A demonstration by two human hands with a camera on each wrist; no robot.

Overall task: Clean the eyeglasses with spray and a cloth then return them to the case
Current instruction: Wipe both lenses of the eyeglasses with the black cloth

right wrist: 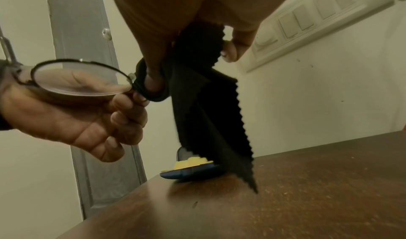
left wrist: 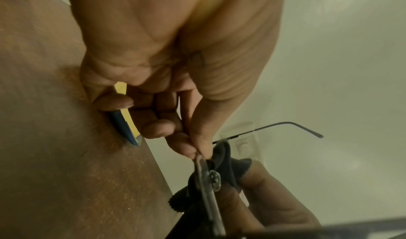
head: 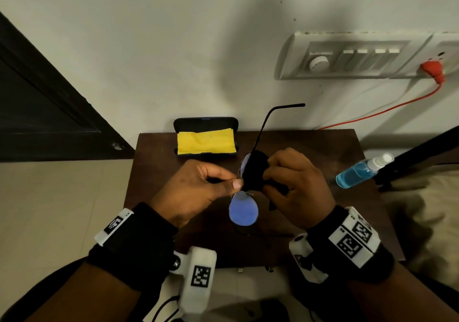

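Observation:
The thin black-framed eyeglasses (head: 243, 211) are held above the brown table (head: 310, 153), one temple arm pointing up toward the wall. My left hand (head: 236, 180) pinches the frame at the bridge between thumb and forefinger. My right hand (head: 269, 177) grips a black cloth (head: 255, 170) wrapped round the far lens; in the right wrist view the cloth (right wrist: 208, 121) hangs down to the tabletop while the near lens (right wrist: 81, 79) is bare. The open case (head: 206, 123) sits at the table's back edge with a yellow cloth (head: 206, 143) in it.
A spray bottle (head: 360, 172) of blue liquid lies on its side at the table's right edge. A switch panel (head: 360, 58) with a red plug and cable is on the wall behind. A dark door (head: 44, 103) stands to the left.

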